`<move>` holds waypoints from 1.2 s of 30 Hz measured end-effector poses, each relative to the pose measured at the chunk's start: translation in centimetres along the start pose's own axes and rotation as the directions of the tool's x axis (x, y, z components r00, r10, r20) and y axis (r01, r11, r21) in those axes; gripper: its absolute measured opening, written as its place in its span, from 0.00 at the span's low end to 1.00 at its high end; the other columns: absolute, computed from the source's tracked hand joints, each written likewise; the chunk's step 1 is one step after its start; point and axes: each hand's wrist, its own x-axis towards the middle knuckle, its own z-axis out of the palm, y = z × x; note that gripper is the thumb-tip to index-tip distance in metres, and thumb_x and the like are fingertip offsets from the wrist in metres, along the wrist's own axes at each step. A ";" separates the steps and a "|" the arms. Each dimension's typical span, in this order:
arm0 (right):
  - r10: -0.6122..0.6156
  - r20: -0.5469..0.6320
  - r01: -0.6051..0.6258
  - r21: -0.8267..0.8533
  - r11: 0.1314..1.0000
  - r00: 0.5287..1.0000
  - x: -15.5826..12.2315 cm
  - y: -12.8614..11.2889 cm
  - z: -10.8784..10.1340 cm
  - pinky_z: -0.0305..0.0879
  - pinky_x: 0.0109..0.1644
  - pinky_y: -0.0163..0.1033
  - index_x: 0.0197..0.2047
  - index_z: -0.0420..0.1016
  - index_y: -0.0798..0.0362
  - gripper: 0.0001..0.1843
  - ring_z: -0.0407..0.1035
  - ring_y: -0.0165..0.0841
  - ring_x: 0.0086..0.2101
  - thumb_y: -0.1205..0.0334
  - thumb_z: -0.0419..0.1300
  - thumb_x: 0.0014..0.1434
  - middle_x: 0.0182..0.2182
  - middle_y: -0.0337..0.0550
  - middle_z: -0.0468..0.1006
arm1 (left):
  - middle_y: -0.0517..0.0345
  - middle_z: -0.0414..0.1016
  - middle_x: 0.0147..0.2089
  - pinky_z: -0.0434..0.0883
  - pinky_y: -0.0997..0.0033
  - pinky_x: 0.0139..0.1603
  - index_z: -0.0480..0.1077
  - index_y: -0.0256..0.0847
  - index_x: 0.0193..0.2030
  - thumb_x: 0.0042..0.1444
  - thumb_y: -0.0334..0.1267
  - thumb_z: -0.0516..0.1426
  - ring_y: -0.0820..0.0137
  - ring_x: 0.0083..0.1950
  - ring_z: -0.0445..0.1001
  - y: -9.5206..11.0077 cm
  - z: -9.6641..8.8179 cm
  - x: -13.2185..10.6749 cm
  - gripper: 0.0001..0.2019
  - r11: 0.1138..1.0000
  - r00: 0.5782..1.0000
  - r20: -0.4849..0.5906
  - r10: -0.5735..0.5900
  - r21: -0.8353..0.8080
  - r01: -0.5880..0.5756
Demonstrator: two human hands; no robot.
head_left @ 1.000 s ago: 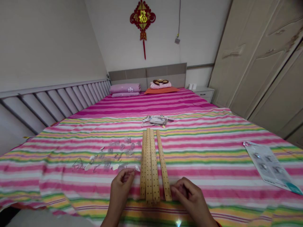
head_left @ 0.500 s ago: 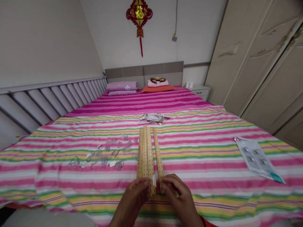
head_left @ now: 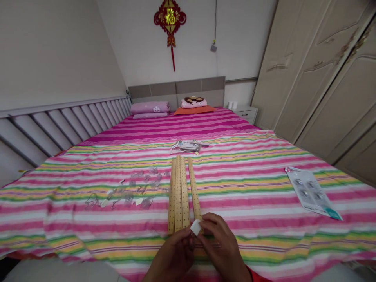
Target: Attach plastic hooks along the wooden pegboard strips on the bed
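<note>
Several perforated wooden strips (head_left: 179, 192) lie side by side on the striped bedspread (head_left: 249, 184), running away from me. At their near ends my left hand (head_left: 174, 256) and my right hand (head_left: 219, 244) meet, fingers closed in a pinch. Between the fingertips sits a small white piece (head_left: 195, 226), held by both hands just above the strips' ends. Small clear plastic hooks (head_left: 132, 192) are scattered to the left of the strips.
A clear bag of small parts (head_left: 187, 146) lies beyond the strips' far ends. A printed card with blister parts (head_left: 311, 192) rests at the right. Pillows (head_left: 150, 108) sit at the headboard; a wardrobe (head_left: 323, 70) stands to the right.
My left hand left the scattered hooks and came right to meet my right hand at the strips' near ends. The small white piece now shows between the fingertips.
</note>
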 end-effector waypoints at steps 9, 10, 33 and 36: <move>0.065 -0.008 -0.063 0.126 0.990 0.998 0.7 -0.8 -1.2 0.72 0.37 0.38 0.38 0.78 0.48 0.08 0.73 0.36 0.36 0.68 0.59 0.57 0.34 0.46 0.77 | 0.61 0.74 0.22 0.67 0.85 0.20 0.70 0.33 0.30 0.49 0.23 0.60 0.79 0.21 0.73 -1.4 -0.3 0.1 0.05 0.994 0.995 -0.013 -0.100 -0.043 0.099; 0.122 0.002 -0.121 0.162 0.979 0.993 0.7 -0.8 -1.2 0.72 0.36 0.37 0.37 0.78 0.49 0.06 0.73 0.35 0.35 0.66 0.59 0.57 0.33 0.46 0.78 | 0.61 0.74 0.21 0.66 0.85 0.20 0.70 0.34 0.30 0.49 0.23 0.61 0.78 0.21 0.73 -1.5 -0.3 0.1 0.05 0.995 0.995 -0.024 -0.094 -0.030 0.094; 0.554 0.606 -0.814 0.333 0.476 0.572 3.7 8.6 0.8 0.58 0.26 0.32 0.28 0.79 0.57 0.16 0.64 0.25 0.19 0.52 0.69 0.42 0.18 0.36 0.75 | 0.58 0.74 0.27 0.62 0.73 0.30 0.73 0.39 0.31 0.50 0.43 0.58 0.70 0.28 0.69 -2.4 -3.3 2.9 0.09 0.299 0.746 0.244 0.620 0.805 -0.512; 0.549 0.605 -0.805 0.311 0.505 0.577 3.7 8.9 1.2 0.57 0.25 0.31 0.28 0.79 0.57 0.16 0.63 0.24 0.19 0.51 0.69 0.43 0.17 0.36 0.74 | 0.54 0.75 0.32 0.65 0.70 0.34 0.75 0.41 0.33 0.51 0.42 0.57 0.67 0.32 0.71 -1.5 -3.1 3.1 0.09 0.082 0.660 0.347 0.666 0.845 -0.528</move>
